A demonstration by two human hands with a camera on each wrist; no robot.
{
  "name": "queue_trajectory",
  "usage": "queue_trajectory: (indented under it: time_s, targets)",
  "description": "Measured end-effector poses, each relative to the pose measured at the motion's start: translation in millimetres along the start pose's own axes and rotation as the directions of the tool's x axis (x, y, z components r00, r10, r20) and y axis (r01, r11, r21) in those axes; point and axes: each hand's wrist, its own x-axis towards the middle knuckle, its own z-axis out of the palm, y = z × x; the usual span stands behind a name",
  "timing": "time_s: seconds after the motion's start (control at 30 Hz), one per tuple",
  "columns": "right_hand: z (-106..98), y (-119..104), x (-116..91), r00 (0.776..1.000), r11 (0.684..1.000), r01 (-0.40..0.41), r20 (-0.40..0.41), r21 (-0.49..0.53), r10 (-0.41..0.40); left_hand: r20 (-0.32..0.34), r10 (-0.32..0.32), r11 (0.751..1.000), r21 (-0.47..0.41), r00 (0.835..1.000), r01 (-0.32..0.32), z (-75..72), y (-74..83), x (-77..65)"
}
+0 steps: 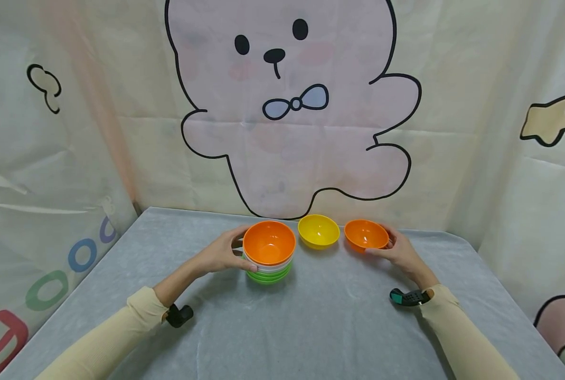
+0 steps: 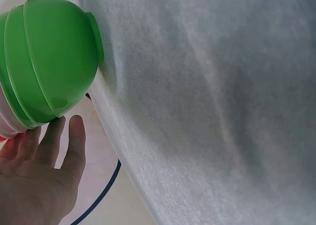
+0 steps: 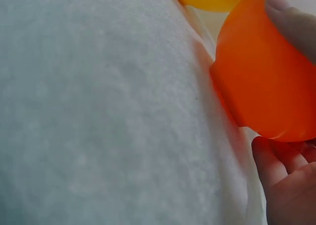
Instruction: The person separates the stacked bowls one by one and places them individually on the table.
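Observation:
Left of the middle of the table stands a stack of nested bowls: an orange bowl (image 1: pixel 269 243) on top, white rims below it, and green bowls (image 1: pixel 269 276) at the bottom. My left hand (image 1: pixel 227 250) holds the stack from its left side, thumb in front and fingers behind. In the left wrist view the green bowl's side (image 2: pixel 59 57) is close by the fingertips. Farther right, my right hand (image 1: pixel 401 252) grips a single orange bowl (image 3: pixel 266 77) between thumb and fingers, and this bowl is slightly tilted. Between the two sits a yellow bowl (image 1: pixel 319 232), untouched.
A grey-blue cloth (image 1: pixel 282 327) covers the table. Behind its far edge hangs a pale curtain (image 1: pixel 453 158) with a cartoon bear, and similar curtains flank both sides. The yellow bowl stands near that far edge.

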Motion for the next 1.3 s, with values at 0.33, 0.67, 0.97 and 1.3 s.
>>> queue_trajectory:
  time_s: [0.33, 0.67, 0.97, 1.3]
  targets:
    - [-6, 3, -3, 0.999, 1.000, 0.016, 0.036, 0.021, -0.017, -0.005, -0.024, 1.000, 0.007, 1.000, 0.024, 0.2, 1.2, 0.8]
    - [-22, 5, -17, 0.997, 0.992, -0.028, 0.070, 0.120, 0.019, 0.000, -0.017, 1.000, 0.000, 1.000, 0.017, 1.0, 0.1, 1.7]
    - [-33, 6, -29, 0.999, 0.996, 0.037, 0.006, 0.084, -0.037, 0.001, -0.015, 1.000, -0.006, 1.000, 0.015, 0.8, 2.1, -0.6]
    - [-34, -5, -37, 0.995, 0.998, 0.055, -0.076, -0.038, -0.058, -0.005, -0.018, 1.000, -0.001, 1.000, 0.018, 0.2, 0.3, -0.2]
